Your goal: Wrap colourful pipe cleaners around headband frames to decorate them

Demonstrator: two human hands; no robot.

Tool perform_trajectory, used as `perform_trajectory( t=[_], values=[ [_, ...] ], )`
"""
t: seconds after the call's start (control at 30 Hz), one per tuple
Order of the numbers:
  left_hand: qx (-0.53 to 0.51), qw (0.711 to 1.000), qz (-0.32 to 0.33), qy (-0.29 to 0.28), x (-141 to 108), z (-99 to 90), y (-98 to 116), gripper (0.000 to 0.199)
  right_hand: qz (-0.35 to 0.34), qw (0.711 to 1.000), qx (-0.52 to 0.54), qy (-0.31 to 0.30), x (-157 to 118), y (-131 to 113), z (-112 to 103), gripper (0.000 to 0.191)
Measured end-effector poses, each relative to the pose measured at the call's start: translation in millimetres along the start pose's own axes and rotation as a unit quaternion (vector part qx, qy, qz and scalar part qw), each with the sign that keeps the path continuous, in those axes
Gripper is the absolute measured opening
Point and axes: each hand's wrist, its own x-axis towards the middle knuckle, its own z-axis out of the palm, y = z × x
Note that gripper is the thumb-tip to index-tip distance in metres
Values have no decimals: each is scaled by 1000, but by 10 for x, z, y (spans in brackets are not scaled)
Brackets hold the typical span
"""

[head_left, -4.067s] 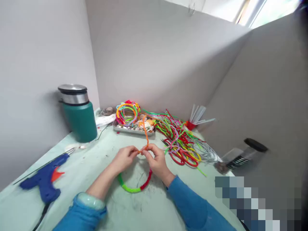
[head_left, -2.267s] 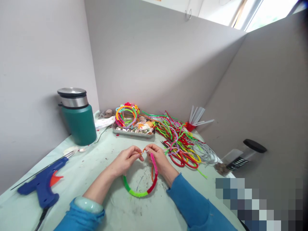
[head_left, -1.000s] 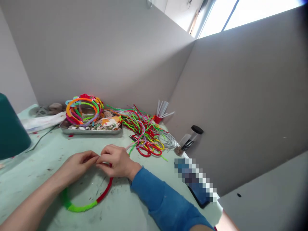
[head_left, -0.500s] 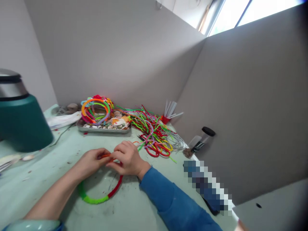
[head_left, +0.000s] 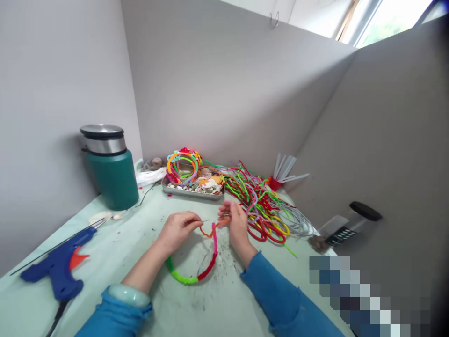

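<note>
Pinching ring point(head_left: 186, 280) by far end with left hand point(head_left: 177, 232); touching orange stem point(head_left: 220, 223), slung crosswise between, with parted fingers of right hand point(head_left: 239, 230).

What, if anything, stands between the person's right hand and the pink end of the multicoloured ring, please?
Only the orange strand does, in the gap between the right hand and the ring's pink end. Nothing else visible stands there.

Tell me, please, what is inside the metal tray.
The metal tray holds shell-like pieces, with colourful rings over its left part; whatever lies beneath them is covered.
</note>
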Motion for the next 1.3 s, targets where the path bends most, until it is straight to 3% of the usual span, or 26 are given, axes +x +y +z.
perform_trajectory(
  t=[0.23, 0.47, 0.57, 0.7, 0.83, 0.97, 1.07, 1.17, 1.3],
  values=[
    [-8, 999, -11, 44, 8, -43, 19, 19, 167, 956, -6, -240, -81, 73, 83, 31],
    [-54, 997, -42, 34, -6, -8, 25, 14, 268, 894, 35, -357, -148, -14, 83, 29],
    [-44, 998, -28, 29, -14, -4, 36, 13, 268, 895, 57, -352, -161, -2, 99, 25],
    [-30, 999, -2, 20, -11, -12, 54, 16, 249, 920, 104, -284, -149, 64, 126, 20],
    [-32, 999, 24, 15, -4, -12, 57, 15, 272, 917, 162, -242, -109, 88, 108, 16],
    [-28, 1000, 1, 8, -10, 0, 47, 15, 296, 903, 202, -237, -76, 62, 76, 16],
    [-43, 999, -21, -20, -11, 13, 40, 15, 296, 910, 175, -230, -61, 44, 59, 18],
    [-48, 997, -40, -43, -4, 29, 30, 17, 236, 941, 105, -218, -53, 17, 49, 15],
    [-43, 995, -54, -76, -2, 49, -3, 19, 56, 974, -56, -211, -53, -48, 56, 10]
  ],
)
